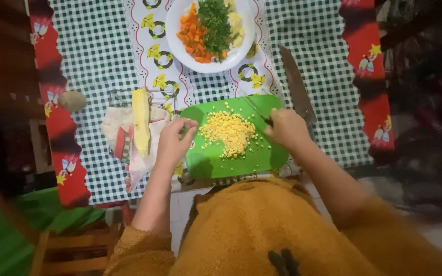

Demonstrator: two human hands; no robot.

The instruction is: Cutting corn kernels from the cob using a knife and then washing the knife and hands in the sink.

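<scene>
— From the head view, how far along are we?

— The pile of yellow corn kernels [228, 133] sits cut on our green plastic cutting board [254, 158]. Our right hand [286, 128] is clamped on a small dark-handled knife [258, 112]; our left hand [174, 140] pinches loosely at the board's edge, hands apart. The stripped pale cob [140, 120] lies left on a cloth.

— Any packages or labels?

— None we can see on the bench. Only the white plate of chopped carrot, herbs and potato [211, 64] and a large steel knife [296, 87].
</scene>
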